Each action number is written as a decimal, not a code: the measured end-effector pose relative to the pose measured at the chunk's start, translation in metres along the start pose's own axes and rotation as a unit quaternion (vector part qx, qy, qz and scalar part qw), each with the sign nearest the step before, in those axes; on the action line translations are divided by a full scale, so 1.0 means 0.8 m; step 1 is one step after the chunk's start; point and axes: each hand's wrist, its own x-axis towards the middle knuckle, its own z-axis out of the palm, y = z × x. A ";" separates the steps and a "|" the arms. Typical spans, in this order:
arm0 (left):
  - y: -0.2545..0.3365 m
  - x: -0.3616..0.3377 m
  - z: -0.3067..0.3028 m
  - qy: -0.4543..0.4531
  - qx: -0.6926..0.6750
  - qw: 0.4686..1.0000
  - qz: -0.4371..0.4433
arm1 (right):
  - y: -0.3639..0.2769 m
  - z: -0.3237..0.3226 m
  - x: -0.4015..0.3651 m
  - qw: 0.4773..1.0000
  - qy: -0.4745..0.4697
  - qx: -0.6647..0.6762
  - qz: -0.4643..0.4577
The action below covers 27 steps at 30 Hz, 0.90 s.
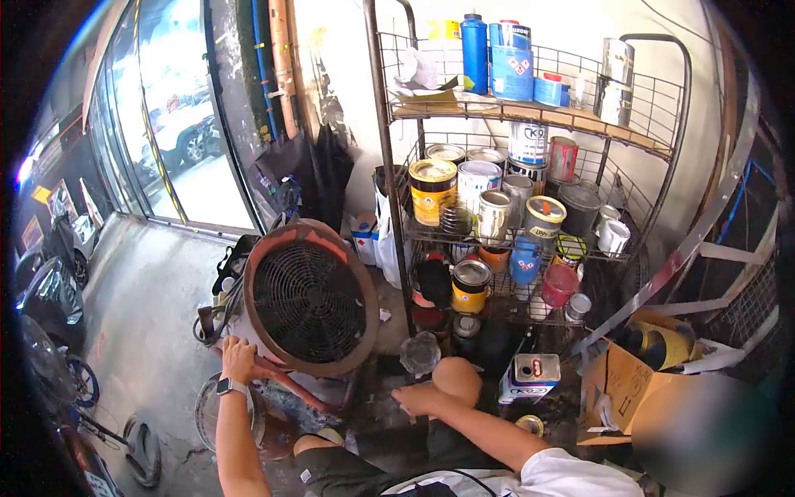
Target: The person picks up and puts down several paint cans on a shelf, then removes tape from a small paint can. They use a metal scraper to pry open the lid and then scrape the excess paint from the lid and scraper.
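A large round fan (pixel 313 302) with a dark wire grille and a worn reddish rim stands on the floor left of centre. My left hand (pixel 240 361), with a watch on the wrist, is closed on the fan's reddish tube frame at its lower left. My right hand (pixel 418 399) is beside my bent knee, low in the middle, with its fingers curled; what it holds, if anything, is too small to make out. A translucent crumpled container (pixel 420 354) sits just beyond that hand.
A wire shelf rack (pixel 530 106) full of paint cans and bottles stands ahead. On the floor at right are a K92 tin (pixel 529 378), an open lid (pixel 529 426) and a cardboard box (pixel 623 385). A tyre (pixel 142 451) lies at lower left, near glass doors (pixel 178 124).
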 end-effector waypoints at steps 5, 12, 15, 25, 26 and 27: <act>0.000 0.000 0.005 0.011 0.033 0.999 0.005 | 0.001 0.030 0.034 0.991 0.082 0.003 -0.105; -0.003 0.002 0.011 -0.021 0.041 0.999 -0.016 | -0.043 -0.174 -0.019 0.792 0.542 0.056 -0.273; 0.003 0.002 0.003 -0.018 0.021 0.999 -0.033 | -0.030 -0.345 -0.058 0.732 0.647 -0.033 -0.213; 0.011 0.004 -0.007 -0.034 0.019 0.998 -0.044 | 0.116 -0.598 0.015 0.886 0.415 -0.128 0.165; 0.009 0.005 -0.007 -0.037 0.012 0.998 -0.041 | 0.111 -0.602 0.013 0.890 0.397 -0.137 0.179; 0.007 0.004 -0.006 -0.039 0.013 0.998 -0.043 | 0.105 -0.603 0.013 0.894 0.378 -0.145 0.194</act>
